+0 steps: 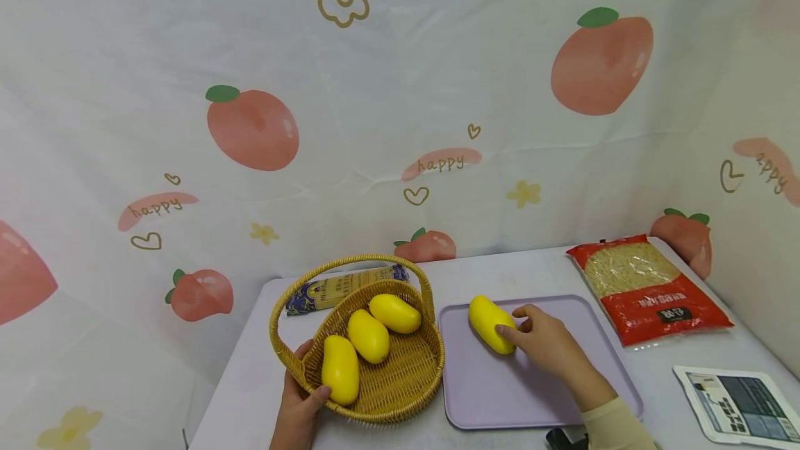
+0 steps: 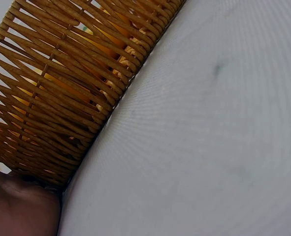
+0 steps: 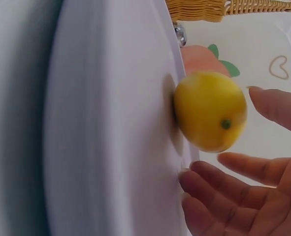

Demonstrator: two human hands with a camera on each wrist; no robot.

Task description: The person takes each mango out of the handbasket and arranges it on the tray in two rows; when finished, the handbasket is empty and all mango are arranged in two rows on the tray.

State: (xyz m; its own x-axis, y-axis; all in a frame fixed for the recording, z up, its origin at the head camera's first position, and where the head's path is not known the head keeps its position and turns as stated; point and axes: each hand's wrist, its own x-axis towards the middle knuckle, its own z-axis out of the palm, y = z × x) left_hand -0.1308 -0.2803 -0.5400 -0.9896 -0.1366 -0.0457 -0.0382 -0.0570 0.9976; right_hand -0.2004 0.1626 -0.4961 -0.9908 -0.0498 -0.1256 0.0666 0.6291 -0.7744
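head view: my left hand (image 1: pixel 298 403) grips the wicker basket (image 1: pixel 403 375) by its rim, three mangoes (image 1: pixel 369 337) inside. my right hand (image 1: pixel 550 342), thumb and fingers parted, is at a fourth mango (image 1: pixel 489 321) on the lilac tray (image 1: pixel 487 401). risk noted: an off-centre pinch could roll that smooth, rounded body away; bearing down on the rim could tip the basket.

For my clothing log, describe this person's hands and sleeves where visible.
The left hand and right hand are bare, with no gloves or rings visible. The right sleeve is plain pale beige and ends short of the wrist; no left sleeve shows. The black object by that sleeve is unclear.
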